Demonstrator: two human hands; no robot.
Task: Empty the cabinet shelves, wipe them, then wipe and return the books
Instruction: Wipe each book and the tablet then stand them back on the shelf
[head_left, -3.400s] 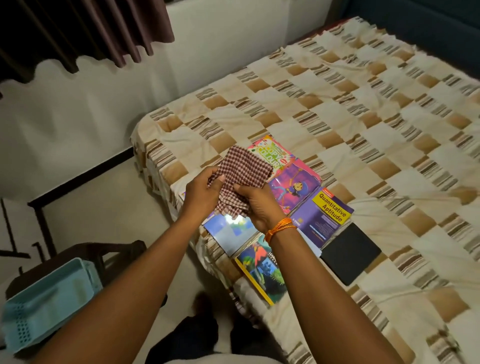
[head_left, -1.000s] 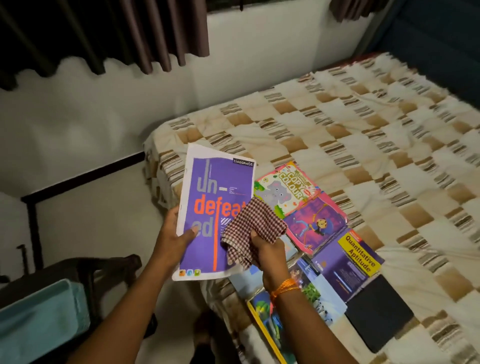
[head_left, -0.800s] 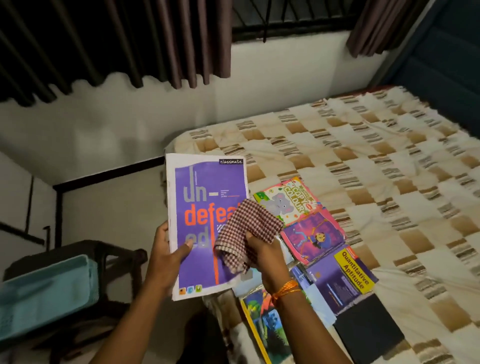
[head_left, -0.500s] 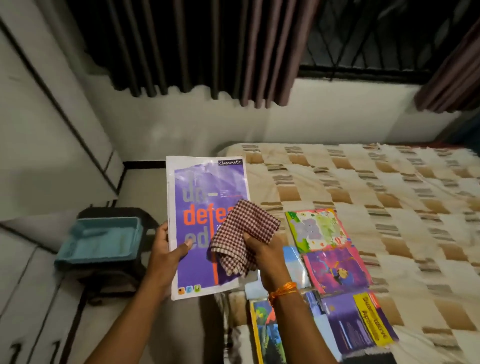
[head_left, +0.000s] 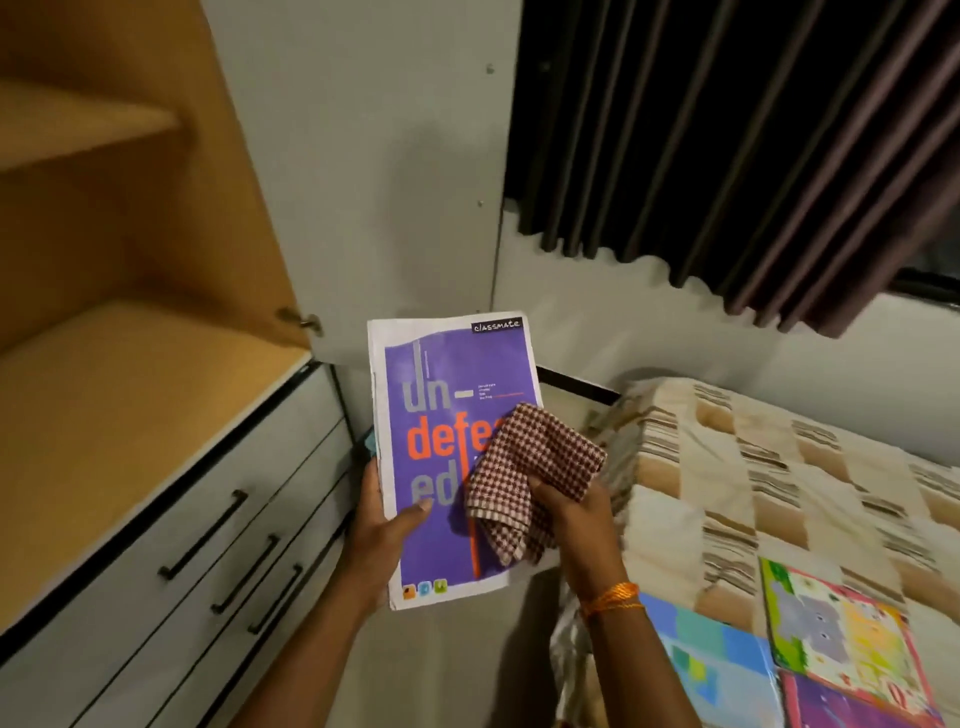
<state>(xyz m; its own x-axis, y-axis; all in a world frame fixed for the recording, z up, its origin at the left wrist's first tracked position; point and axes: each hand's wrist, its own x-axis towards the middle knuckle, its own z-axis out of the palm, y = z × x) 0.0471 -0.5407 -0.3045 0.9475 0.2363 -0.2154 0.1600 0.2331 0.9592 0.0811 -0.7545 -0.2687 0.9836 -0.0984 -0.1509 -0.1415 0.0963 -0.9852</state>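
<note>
**View swings from the bed to the open cabinet, notebook still being wiped**

The left hand (head_left: 382, 535) still grips the purple notebook (head_left: 447, 457) by its lower left edge, thumb across the cover, fingers hidden behind it. The right hand (head_left: 574, 525) keeps the checked cloth (head_left: 524, 473) bunched in its fingers and pressed on the cover's right side, just right of the left thumb. Half a second ago bed and blue basket filled the view; now the cabinet shelf (head_left: 119, 410) lies bare to the left of the left fingers, with drawers (head_left: 171, 566) below it. The bed (head_left: 779, 467) and other books (head_left: 841, 639) have slid to the right of the right hand.
</note>
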